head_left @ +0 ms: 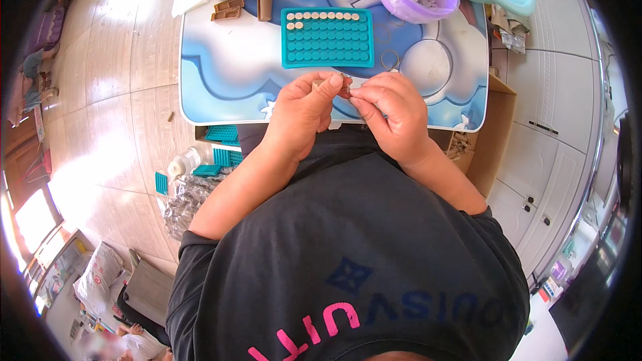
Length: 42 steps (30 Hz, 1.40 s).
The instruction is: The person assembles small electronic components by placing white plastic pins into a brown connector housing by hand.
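My left hand [301,107]: thumb uppermost, fingers curled, pinching a small brown bit [346,86]
My right hand [396,108]: thumb and forefinger bent inward beside it; whether gripping, I can't tell
Teal tray [328,57]: one, at my 11 o'clock, about eleven pale discs [324,16]
Larger brown pieces [265,7]: three, 10 o'clock
Small brown bit: tray's 5 o'clock, mostly hidden by my fingertips

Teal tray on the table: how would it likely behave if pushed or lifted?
Lying flat and broad, the teal tray would probably slide on the table rather than tip. Its shallow plastic look suggests low weight. Tilted, it might spill the pale discs, as no cover shows.
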Each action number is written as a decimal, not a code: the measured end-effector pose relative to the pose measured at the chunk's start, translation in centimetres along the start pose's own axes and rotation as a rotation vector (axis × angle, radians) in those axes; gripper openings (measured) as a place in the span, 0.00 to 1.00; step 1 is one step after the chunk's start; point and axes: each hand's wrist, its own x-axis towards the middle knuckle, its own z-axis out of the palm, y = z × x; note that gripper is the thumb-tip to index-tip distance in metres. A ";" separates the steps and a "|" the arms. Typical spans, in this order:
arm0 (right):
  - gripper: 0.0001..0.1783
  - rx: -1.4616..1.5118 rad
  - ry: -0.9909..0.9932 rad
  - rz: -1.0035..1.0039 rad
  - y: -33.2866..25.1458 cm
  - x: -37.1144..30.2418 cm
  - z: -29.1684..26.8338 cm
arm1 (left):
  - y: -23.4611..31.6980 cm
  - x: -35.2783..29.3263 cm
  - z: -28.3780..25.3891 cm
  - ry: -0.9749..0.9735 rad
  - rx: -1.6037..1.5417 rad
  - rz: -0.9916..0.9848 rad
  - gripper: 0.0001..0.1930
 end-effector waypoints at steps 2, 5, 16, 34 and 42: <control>0.06 -0.003 -0.009 0.002 0.1 -0.1 0.1 | 0.1 0.0 0.1 0.006 -0.001 -0.004 0.12; 0.06 0.054 0.058 0.065 0.4 -0.1 0.2 | 0.2 -0.1 0.3 0.033 0.020 -0.005 0.11; 0.05 0.154 0.007 0.183 0.9 1.1 -0.4 | 0.7 -0.4 -0.6 -0.001 -0.179 -0.058 0.14; 0.06 -0.062 0.041 0.017 0.4 1.4 1.6 | 0.1 -0.4 -0.2 -0.115 -0.277 -0.072 0.14; 0.08 0.009 0.019 0.064 0.5 1.2 1.4 | 0.3 -0.6 -0.4 -0.084 -0.104 -0.008 0.13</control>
